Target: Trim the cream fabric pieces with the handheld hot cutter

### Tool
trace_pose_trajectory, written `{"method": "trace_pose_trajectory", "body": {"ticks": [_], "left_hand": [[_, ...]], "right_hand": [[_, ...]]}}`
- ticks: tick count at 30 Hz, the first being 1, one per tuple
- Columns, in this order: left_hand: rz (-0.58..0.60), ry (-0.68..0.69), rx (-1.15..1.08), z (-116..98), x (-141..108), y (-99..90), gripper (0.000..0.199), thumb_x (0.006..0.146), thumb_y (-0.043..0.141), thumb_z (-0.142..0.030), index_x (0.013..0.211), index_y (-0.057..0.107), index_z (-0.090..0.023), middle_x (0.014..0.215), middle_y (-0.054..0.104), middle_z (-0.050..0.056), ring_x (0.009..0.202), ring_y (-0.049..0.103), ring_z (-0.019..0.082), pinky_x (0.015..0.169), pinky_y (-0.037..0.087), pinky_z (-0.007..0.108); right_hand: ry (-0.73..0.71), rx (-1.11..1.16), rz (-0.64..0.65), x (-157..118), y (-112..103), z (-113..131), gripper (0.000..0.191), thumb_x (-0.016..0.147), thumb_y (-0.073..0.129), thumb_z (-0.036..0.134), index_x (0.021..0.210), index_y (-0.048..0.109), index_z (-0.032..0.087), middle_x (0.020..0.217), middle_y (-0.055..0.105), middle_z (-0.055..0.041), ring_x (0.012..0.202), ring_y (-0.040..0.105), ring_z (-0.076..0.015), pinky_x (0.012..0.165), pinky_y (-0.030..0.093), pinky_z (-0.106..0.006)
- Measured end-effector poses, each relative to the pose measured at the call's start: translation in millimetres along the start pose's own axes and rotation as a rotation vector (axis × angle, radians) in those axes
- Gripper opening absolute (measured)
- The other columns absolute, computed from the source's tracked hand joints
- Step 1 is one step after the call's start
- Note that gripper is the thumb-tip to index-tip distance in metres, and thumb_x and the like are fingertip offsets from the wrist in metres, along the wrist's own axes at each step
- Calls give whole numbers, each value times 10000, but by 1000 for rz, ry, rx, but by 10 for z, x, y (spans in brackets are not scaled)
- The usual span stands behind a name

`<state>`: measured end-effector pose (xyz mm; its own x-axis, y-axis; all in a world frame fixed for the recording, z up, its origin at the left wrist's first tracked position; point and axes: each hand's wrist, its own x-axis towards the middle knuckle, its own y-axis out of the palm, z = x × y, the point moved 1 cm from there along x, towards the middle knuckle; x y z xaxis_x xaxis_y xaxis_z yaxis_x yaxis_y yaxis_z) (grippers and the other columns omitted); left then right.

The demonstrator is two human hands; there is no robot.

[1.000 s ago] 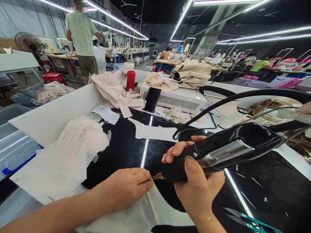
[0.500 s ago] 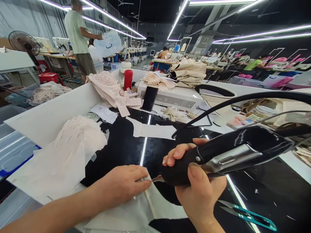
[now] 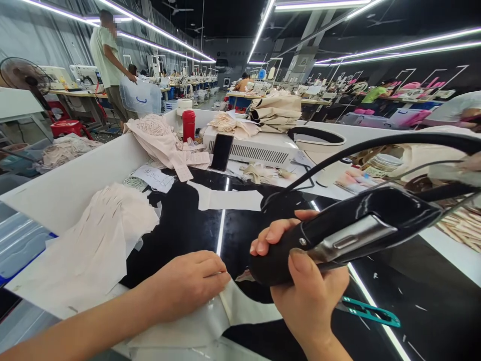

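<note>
My left hand (image 3: 193,283) pinches the edge of a cream fabric piece (image 3: 251,306) between thumb and fingers. That piece has a narrow strip along it and lies over the near edge of the black tabletop. My right hand (image 3: 306,296) is wrapped round a black corded hand tool (image 3: 361,225) with a silver lever along its side. The tool's small metal tip (image 3: 244,276) points toward my left fingers, a short gap away from them. Teal thread snips (image 3: 372,312) lie right of my right wrist, their blades partly hidden behind it.
A heap of cream cut pieces (image 3: 108,220) sits at left. One white piece (image 3: 233,199) lies farther back. Behind are a phone (image 3: 221,152), a red bottle (image 3: 188,125) and a white vented box (image 3: 255,148). The tool's black cable (image 3: 338,155) arcs rightward. A person (image 3: 108,60) stands far left.
The tool's tip has come away from my left fingertips, leaving a small gap. The view has shifted slightly right. The person at the back has lowered the clear plastic box.
</note>
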<state>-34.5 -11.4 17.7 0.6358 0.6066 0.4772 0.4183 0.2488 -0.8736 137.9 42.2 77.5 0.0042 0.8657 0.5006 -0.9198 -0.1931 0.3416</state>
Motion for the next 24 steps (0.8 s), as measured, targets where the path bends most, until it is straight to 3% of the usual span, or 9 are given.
{"method": "trace_pose_trajectory", "body": {"ticks": [3, 6, 11, 18, 24], "left_hand": [[53, -14, -22, -39, 11, 13, 179, 1038, 474, -81, 1054, 647, -124, 942, 678, 55, 876, 668, 180, 831, 606, 301], [65, -39, -52, -61, -17, 20, 169, 1044, 477, -103, 1060, 641, -135, 965, 674, 61, 888, 663, 190, 788, 600, 304], [53, -55, -56, -86, -63, 9, 171, 1023, 501, -76, 1110, 639, -128, 1017, 678, 70, 925, 664, 203, 796, 609, 314], [99, -35, -11, -99, -106, 17, 238, 995, 541, -60, 1205, 627, -132, 1107, 660, 99, 991, 647, 219, 925, 597, 365], [131, -14, 7, -87, -139, 21, 259, 999, 532, -64, 1229, 622, -141, 1117, 648, 105, 1027, 630, 220, 1006, 563, 405]], "right_hand": [[-7, 6, -2, -14, 3, -23, 388, 840, 804, 435, 1124, 591, 278, 767, 637, 49, 588, 632, -149, 555, 536, -313], [7, 34, 10, -27, 21, -51, 369, 857, 795, 411, 1138, 593, 284, 789, 649, 51, 602, 639, -137, 566, 548, -299], [4, 69, 21, -64, 46, -90, 356, 855, 803, 386, 1136, 607, 285, 796, 663, 51, 607, 640, -122, 577, 562, -272], [4, 55, 32, -93, 45, -106, 270, 891, 736, 259, 1130, 616, 294, 798, 664, 48, 611, 642, -122, 592, 573, -276], [4, 49, 7, -109, -14, -39, 327, 864, 785, 325, 1140, 614, 288, 809, 659, 41, 617, 651, -124, 589, 575, -273]]}}
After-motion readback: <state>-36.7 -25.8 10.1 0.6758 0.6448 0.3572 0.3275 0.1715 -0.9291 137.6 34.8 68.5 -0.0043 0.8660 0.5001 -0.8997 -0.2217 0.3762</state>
